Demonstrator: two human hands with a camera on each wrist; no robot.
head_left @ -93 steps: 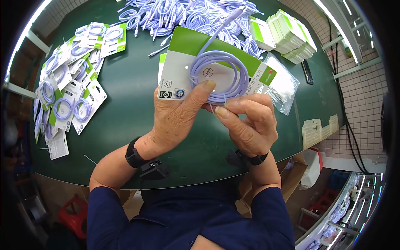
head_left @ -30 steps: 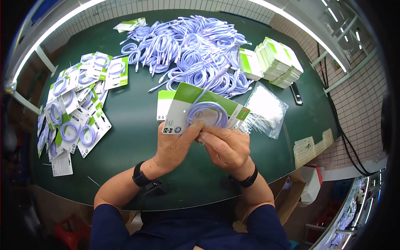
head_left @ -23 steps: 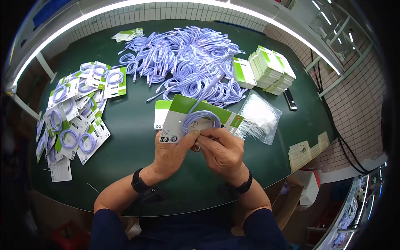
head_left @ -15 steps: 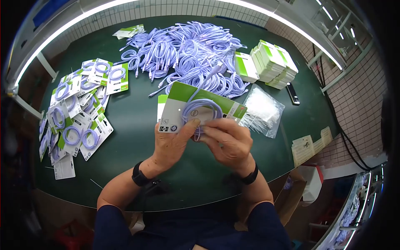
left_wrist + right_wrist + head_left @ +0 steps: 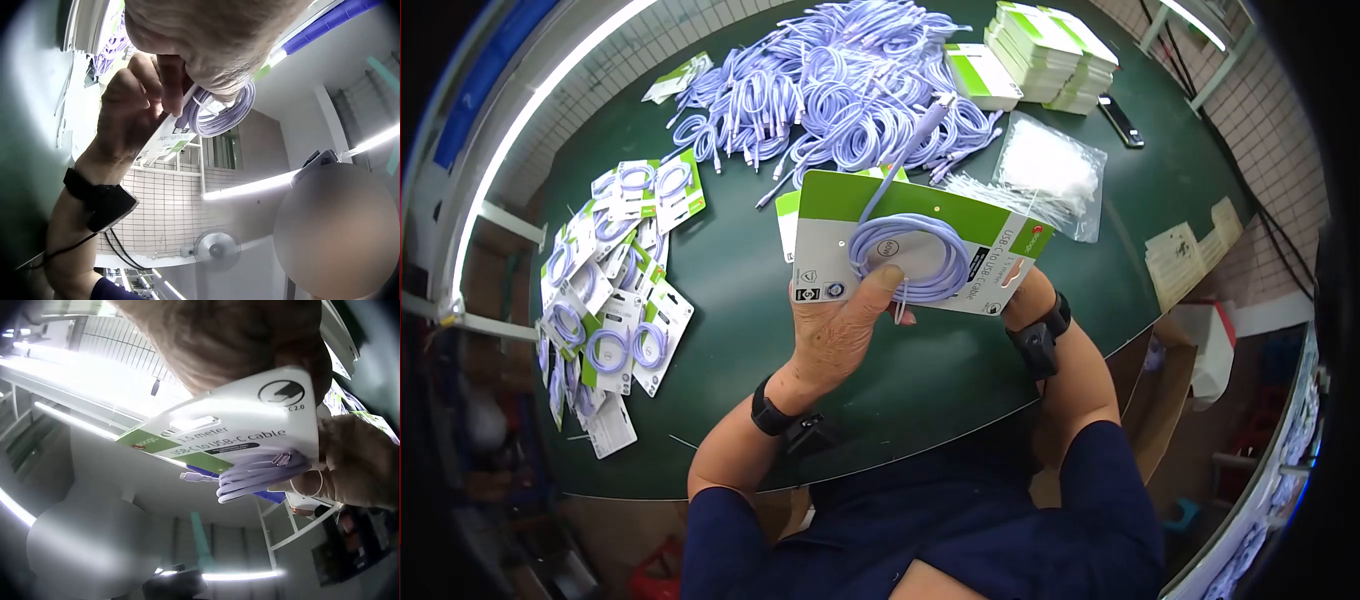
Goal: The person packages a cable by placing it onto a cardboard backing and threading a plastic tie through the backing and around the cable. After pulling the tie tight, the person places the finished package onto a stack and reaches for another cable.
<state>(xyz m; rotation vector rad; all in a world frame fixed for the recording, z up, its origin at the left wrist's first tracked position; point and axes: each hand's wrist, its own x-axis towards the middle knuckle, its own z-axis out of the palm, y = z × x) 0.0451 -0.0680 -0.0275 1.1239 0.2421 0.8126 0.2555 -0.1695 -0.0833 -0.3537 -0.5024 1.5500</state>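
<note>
My left hand (image 5: 835, 330) grips a green and white packaging card (image 5: 1000, 250), its thumb pressing a coiled lilac USB-C cable (image 5: 945, 235) against the front. The cable's plug end (image 5: 933, 118) sticks up past the card's top edge. A thin white cable tie (image 5: 901, 300) makes a loose loop at the bottom of the coil, beside the left thumb; the loop also shows in the right wrist view. My right hand (image 5: 128, 100) is behind the card with curled fingers close to its back. Most of it is hidden in the head view, and I cannot tell what it pinches.
A heap of lilac cables (image 5: 850, 75) covers the back of the green table (image 5: 750, 420). Finished carded cables (image 5: 610, 300) lie piled at left. Stacked blank cards (image 5: 1050, 55), a bag of white cable ties (image 5: 1050, 165) and a dark slim object (image 5: 1120, 120) are at right.
My right hand has left the front of the card, where it worked at the tie, and gone behind its right end. The left hand keeps its grip; the card faces the head camera more fully.
</note>
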